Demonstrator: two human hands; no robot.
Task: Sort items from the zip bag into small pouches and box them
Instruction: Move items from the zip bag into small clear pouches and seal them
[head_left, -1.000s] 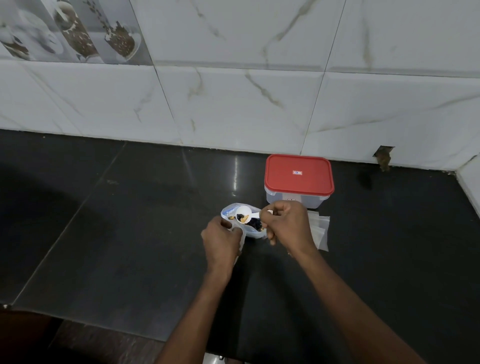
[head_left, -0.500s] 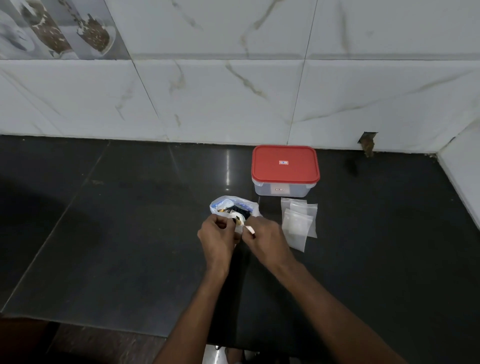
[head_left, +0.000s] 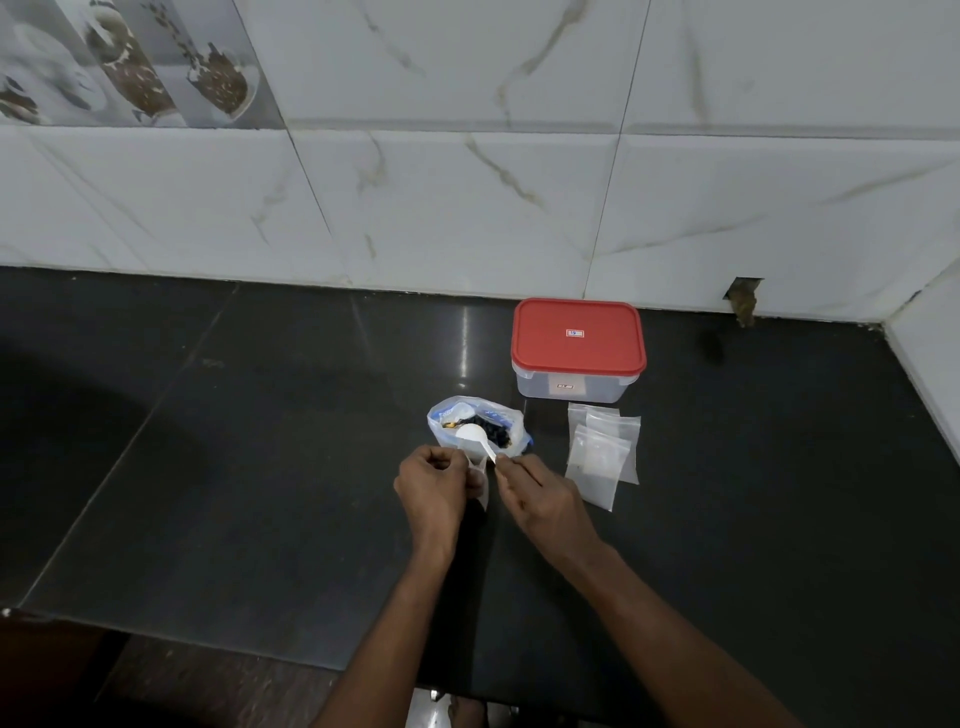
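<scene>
Head view | left grip (head_left: 439, 486) pinched a small pouch (head_left: 481, 477) over the desk (head_left: 260, 467), just beside the zip bag (head_left: 511, 418) | right grip (head_left: 545, 499) pinched the white spoon (head_left: 474, 434) by its handle end, bowl over the bag | pouch judged light, limp, slippery: best held by its mouth edges

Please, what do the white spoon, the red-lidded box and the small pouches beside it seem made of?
Small white spoon: probably plastic, matte, thin and evenly white. Rectangular box: translucent plastic, by its cloudy walls; its red lid looks like smooth, faintly glossy plastic. Small flat pouches: thin clear plastic film; the dark counter shows through them.
</scene>
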